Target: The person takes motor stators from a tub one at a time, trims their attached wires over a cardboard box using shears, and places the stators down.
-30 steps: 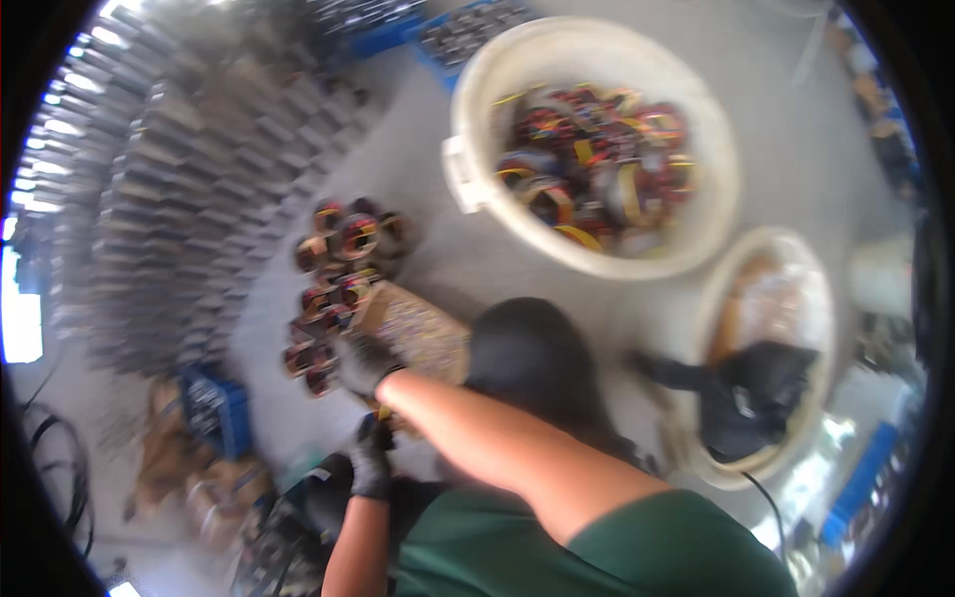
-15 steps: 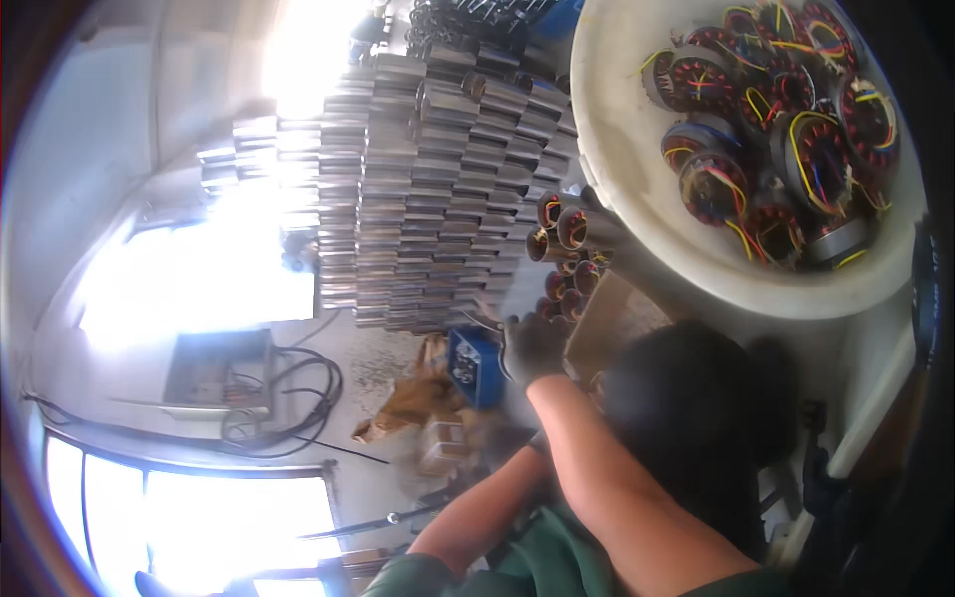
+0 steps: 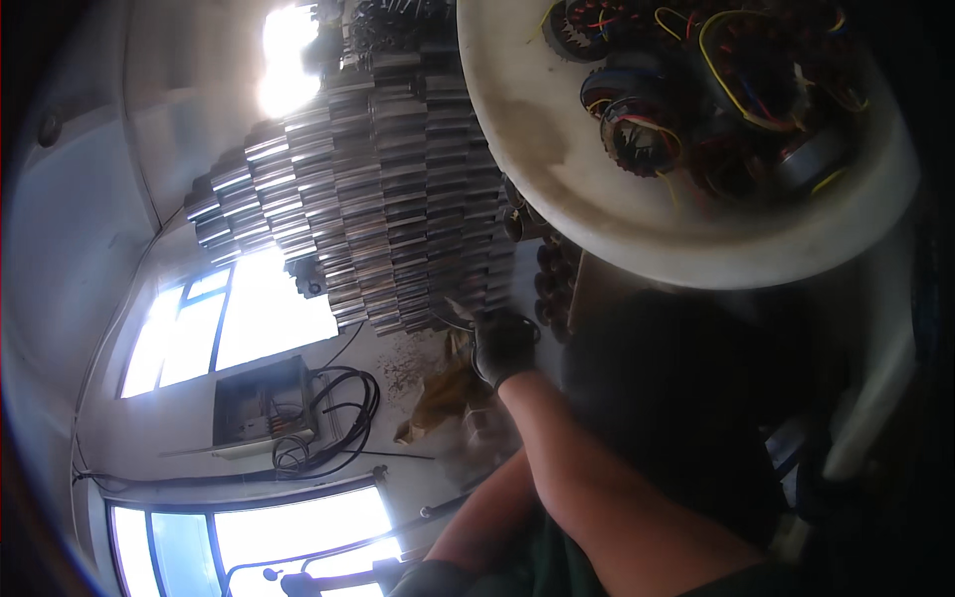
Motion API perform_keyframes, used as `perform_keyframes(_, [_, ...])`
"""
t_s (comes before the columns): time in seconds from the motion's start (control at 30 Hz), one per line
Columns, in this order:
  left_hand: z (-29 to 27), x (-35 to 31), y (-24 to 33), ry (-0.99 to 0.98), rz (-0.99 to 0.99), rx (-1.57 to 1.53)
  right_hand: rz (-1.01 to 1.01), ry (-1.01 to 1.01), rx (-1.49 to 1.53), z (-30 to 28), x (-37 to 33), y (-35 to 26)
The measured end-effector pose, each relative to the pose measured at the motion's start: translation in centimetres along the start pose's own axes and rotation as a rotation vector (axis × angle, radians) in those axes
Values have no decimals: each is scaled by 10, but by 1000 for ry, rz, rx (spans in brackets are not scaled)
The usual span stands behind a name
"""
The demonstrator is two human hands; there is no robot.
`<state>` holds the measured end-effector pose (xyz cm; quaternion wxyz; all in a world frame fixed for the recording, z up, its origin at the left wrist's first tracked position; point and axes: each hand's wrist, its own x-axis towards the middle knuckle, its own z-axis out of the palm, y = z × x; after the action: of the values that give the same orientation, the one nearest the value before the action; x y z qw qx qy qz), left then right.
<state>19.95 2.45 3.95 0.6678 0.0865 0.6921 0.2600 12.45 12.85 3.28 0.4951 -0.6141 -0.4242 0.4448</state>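
Note:
My right hand [image 3: 504, 346], in a dark grey glove, is closed near the middle of the view. A thin, curved metallic piece [image 3: 456, 312] juts from its fingers; I cannot make out what kind of thing it is. My left forearm [image 3: 487, 509] passes behind the right one, and the left hand is hidden or lost in dark blur there. Wound motor stators [image 3: 557, 274] stand in a stack just beyond the right hand. At the upper right, a large off-white round tub [image 3: 537, 169] holds several more stators [image 3: 642, 139] with yellow, red and blue wires.
A tall stack of bare metal cylinders [image 3: 368, 189] rises beyond my hands. Brown crumpled wrapping [image 3: 438, 398] lies left of the right hand. On the wall are an open electrical box [image 3: 261, 403] and black cables [image 3: 363, 398]. A dark rounded shape [image 3: 667, 398] fills the space beside my right forearm.
The view has shifted and darkened, so the tub sits further left and higher. My right hand appears slightly further left, still closed with the metallic piece showing.

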Motion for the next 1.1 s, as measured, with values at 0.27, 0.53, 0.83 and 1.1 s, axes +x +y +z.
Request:
perform_keyframes(0.27, [6, 8, -4, -37, -14, -33, 34, -112, 10, -21, -3, 0])
perform_keyframes(0.53, [-46, -21, 28, -18, 256, -273, -45, -232, -144, -19, 3, 0])
perform_keyframes(0.83, [-235, -132, 78, 489, 1102, -149, -8, -404, -467, -40, 29, 65])
perform_keyframes(1.1, [-321, -185, -36, 522, 838, -133, -243, -1101, -1378, -74, 5, 140])
